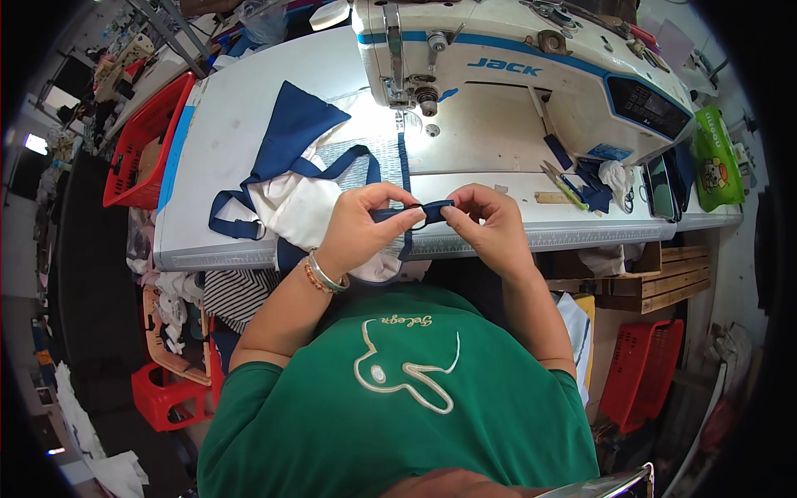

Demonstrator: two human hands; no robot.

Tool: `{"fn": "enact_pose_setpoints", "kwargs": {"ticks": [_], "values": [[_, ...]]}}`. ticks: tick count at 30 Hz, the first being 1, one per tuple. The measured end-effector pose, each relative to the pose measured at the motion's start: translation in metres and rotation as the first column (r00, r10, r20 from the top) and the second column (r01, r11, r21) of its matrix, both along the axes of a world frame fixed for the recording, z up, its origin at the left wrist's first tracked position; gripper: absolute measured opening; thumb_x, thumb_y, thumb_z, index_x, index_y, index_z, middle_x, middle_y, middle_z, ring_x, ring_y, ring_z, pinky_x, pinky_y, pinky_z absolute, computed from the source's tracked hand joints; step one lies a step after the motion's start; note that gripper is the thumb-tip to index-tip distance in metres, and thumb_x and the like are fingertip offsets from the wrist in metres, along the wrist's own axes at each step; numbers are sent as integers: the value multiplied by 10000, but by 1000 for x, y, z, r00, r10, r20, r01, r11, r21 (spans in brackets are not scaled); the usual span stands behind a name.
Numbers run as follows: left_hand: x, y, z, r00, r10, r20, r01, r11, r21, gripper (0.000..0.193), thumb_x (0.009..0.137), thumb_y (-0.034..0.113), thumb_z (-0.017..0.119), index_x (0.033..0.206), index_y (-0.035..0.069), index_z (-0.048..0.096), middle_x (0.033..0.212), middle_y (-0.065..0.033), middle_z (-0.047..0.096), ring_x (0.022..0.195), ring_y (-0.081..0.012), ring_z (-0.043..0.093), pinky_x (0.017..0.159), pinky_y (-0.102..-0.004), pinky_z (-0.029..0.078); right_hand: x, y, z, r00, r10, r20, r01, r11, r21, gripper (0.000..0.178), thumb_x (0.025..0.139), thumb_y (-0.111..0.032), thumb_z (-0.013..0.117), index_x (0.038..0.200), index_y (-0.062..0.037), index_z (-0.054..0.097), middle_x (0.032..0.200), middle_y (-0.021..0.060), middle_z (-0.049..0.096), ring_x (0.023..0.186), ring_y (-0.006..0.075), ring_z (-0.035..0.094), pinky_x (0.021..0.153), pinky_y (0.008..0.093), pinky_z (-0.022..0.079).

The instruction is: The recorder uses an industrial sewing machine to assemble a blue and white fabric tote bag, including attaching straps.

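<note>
My left hand (363, 228) and my right hand (491, 230) meet in front of the sewing machine (531, 70), above the table's front edge. Between them is a narrow navy strap (435, 212), pinched at both sides by thumbs and forefingers. A small dark ring or slider (419, 217) sits on the strap beside my left fingertips. To the left lies a garment piece (286, 141) of navy and white cloth, with a shirred panel and navy edging. Another navy strap (237, 227) with a ring loops out at its left side. My left fingers hide part of the strap.
Right of my hands lie snips (564, 184), navy scraps (594, 187), a phone (660, 189) and a green packet (719, 158). A red crate (151, 141) stands at the table's left end. Another red basket (641, 373) is low at right. The needle area (427, 101) is just beyond my hands.
</note>
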State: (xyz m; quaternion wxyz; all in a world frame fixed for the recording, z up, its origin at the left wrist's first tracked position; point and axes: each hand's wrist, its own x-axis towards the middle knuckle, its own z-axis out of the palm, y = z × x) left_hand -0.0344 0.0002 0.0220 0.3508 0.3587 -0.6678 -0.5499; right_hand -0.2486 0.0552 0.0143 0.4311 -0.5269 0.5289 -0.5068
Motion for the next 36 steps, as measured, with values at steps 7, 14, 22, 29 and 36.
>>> {"fn": "enact_pose_setpoints", "kwargs": {"ticks": [7,14,22,29,36], "values": [[13,-5,6,965,42,260,107,841,-531,244,923,94,761,1131,-10,685,1050,-54,718,941,-71,647,848,-231,505,8,7,23,975,92,-201,-103,994,-48,131,878,-109,739,937,-1,696,780,41,703,672,104,619,595,269,472],[5,-2,12,972,-226,-65,224,974,-41,214,923,92,751,1102,8,668,1020,-45,716,936,-103,676,866,-252,532,11,6,45,891,80,-448,-181,965,-188,145,867,-120,747,951,-12,697,851,113,735,728,209,698,632,343,524],[9,-2,4,957,-197,-213,234,957,170,83,953,55,710,1002,22,652,944,14,661,867,-42,607,787,-214,493,15,7,20,981,66,-184,-87,991,-105,162,865,-113,767,1001,-30,741,863,13,742,753,84,630,640,244,429],[2,-2,0,967,-146,-209,153,988,17,79,941,44,719,974,18,652,912,23,637,837,-36,577,760,-209,474,14,4,11,987,96,-127,-100,994,-31,194,898,-178,769,1021,-31,744,828,-2,724,675,39,557,565,231,412],[3,-1,1,980,-131,-149,127,991,-41,74,936,35,717,978,14,660,915,16,654,857,-41,596,782,-215,485,17,6,13,995,54,-80,-56,998,-31,105,876,-118,775,930,-33,746,805,-6,735,700,64,603,600,230,410]]}}
